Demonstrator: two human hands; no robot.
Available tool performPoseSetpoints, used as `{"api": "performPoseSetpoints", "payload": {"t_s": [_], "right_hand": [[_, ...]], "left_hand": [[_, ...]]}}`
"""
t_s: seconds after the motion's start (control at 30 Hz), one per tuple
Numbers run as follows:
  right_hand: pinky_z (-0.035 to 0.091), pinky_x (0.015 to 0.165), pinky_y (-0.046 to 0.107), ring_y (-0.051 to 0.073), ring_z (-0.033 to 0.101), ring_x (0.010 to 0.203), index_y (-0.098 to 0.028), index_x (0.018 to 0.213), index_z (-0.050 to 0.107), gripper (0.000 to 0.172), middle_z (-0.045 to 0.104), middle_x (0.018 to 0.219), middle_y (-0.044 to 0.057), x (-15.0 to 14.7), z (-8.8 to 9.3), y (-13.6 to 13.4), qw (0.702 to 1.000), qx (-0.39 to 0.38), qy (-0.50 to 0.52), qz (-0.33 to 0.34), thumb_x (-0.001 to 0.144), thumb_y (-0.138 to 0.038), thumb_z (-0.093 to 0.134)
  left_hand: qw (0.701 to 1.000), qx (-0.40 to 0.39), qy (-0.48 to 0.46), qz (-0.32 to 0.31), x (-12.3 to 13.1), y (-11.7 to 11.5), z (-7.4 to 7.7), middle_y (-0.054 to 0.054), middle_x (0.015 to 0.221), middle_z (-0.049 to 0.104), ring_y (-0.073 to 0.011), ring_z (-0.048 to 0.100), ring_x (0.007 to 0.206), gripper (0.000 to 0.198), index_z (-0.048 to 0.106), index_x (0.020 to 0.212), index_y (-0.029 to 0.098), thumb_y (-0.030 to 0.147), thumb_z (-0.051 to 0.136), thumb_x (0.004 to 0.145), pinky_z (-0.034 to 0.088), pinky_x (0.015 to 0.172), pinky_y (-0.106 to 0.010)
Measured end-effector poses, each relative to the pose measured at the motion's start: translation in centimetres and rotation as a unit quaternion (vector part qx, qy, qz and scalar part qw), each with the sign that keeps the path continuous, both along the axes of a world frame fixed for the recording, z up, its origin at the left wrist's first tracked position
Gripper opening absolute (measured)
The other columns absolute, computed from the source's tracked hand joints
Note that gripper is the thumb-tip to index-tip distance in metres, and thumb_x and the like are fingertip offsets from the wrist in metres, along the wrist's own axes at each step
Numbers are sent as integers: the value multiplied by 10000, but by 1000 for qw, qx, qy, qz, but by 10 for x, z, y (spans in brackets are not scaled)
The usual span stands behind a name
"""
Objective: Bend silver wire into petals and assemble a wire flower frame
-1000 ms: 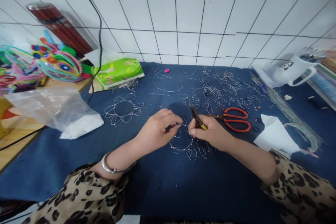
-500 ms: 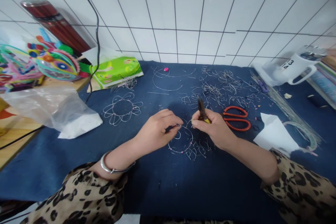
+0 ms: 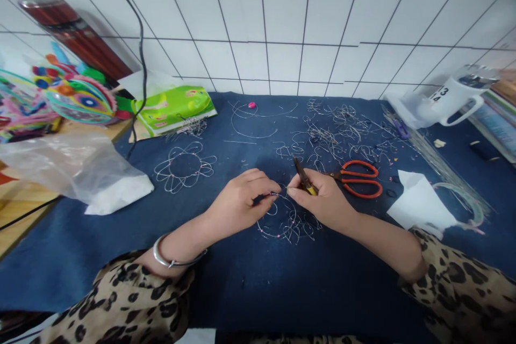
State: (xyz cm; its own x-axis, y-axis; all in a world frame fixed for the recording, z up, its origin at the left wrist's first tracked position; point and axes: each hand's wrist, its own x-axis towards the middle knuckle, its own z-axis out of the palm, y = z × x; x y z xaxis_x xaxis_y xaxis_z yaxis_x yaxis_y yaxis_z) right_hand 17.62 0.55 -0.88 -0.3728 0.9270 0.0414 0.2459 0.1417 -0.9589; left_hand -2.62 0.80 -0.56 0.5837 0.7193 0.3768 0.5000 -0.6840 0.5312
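My left hand (image 3: 242, 201) is closed in a pinch on the rim of a thin wire flower frame (image 3: 287, 222) that lies on the blue cloth (image 3: 250, 285). My right hand (image 3: 322, 201) is closed too. It holds small pliers (image 3: 304, 177) with a yellow grip, jaws pointing up and away, while its fingertips pinch the same wire close to my left fingertips. The frame carries a few small pink beads and looped petals.
Orange-handled scissors (image 3: 358, 178) lie just right of my right hand. A finished wire flower (image 3: 183, 166) lies to the left, a heap of wire pieces (image 3: 334, 131) behind. White paper (image 3: 419, 204), a white mug (image 3: 453, 98), a clear plastic bag (image 3: 76, 166), a green packet (image 3: 173, 108) and colourful ornaments (image 3: 76, 98) surround them.
My right hand rose a little with the pliers upright, then came back down and left to meet my left fingertips at the wire. My left hand kept its pinch.
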Motion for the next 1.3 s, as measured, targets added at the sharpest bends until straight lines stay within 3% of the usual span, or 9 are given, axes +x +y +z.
{"api": "performPoseSetpoints", "payload": {"t_s": [0.8, 1.03, 1.3], "right_hand": [[328, 565, 246, 81, 367, 564, -183, 761, 542, 95, 434, 646, -56, 2, 1, 2, 997, -56, 43, 15, 801, -259, 581], [348, 611, 269, 101, 419, 614, -186, 778, 542, 108, 481, 661, -40, 1, -2, 2, 994, -86, 67, 14, 806, -280, 589], [372, 637, 283, 109, 453, 631, -191, 794, 546, 86, 509, 658, -31, 0, -3, 0, 986, -132, 95, 25, 797, -262, 595]], "left_hand": [[999, -30, -5, -13, -1, 0, 1, -61, 891, 574, -154, 551, 843, 186, 627, 990, 171, 124, 524, 843, 479, 733, -297], [1000, -9, -7, -17, -1, 1, 1, -81, 1004, 578, -176, 547, 953, 186, 631, 988, 175, 124, 530, 839, 481, 842, -353], [1000, 8, 1, -19, -1, 3, 0, -73, 995, 608, -182, 558, 910, 171, 630, 964, 186, 131, 516, 848, 467, 833, -376]]}}
